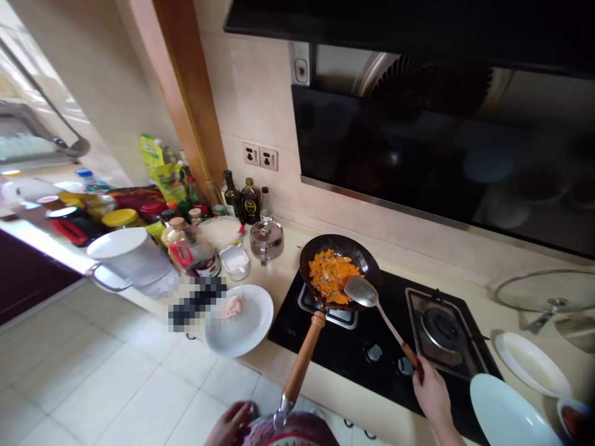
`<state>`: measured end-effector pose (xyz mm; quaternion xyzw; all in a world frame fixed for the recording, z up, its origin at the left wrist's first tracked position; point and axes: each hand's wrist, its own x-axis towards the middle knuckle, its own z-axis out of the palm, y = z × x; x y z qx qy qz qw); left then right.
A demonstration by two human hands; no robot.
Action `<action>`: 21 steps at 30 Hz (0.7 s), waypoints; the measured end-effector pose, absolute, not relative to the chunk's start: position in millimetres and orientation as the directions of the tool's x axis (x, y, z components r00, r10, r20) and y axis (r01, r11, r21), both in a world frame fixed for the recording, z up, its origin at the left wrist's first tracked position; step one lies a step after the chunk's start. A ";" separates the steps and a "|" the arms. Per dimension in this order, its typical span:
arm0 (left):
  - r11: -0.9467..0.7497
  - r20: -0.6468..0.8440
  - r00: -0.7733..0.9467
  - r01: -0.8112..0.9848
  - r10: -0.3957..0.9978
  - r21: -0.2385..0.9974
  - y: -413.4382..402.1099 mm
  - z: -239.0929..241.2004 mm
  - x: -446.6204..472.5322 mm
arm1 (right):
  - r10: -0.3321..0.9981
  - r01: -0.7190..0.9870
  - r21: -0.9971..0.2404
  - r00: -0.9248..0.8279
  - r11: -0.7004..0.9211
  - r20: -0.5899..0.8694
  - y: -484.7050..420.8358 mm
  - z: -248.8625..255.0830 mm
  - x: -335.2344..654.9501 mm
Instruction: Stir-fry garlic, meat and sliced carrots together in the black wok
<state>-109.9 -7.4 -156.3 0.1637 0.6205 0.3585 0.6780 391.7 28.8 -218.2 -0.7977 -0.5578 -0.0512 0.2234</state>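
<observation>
A black wok [339, 267] with orange carrot slices [331, 276] sits on the left burner of a black gas hob [372, 337]. My right hand [430, 390] is closed on the wooden end of a metal spatula [372, 297], whose blade rests at the wok's near rim. The wok's long wooden handle [302, 359] points toward me. My left hand [231, 424] is low at the frame's bottom edge, just left of the handle's end, touching nothing visible; its fingers look loosely curled.
A white plate with pale raw meat [239, 317] lies left of the hob. Bottles, jars, a steel lidded pot [266, 238] and a white bucket [130, 254] crowd the counter's left. White plates [511, 415] and a glass lid [548, 291] lie to the right.
</observation>
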 end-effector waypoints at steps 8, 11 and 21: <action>0.598 -0.475 0.368 -0.405 0.799 0.692 17.7 -109.4 -70.0 | 0.958 0.910 -0.405 0.188 -0.086 0.218 7.2 -179.6 398.9; 0.628 -0.443 0.463 -0.406 0.767 0.664 21.7 -103.0 -64.3 | 0.967 0.859 -0.504 0.194 -0.087 0.164 -17.2 -146.7 377.9; 0.660 -0.298 0.695 -0.333 0.655 0.673 37.1 -102.6 -60.4 | 0.970 0.456 -0.879 0.240 -0.139 -0.029 -46.3 22.9 301.2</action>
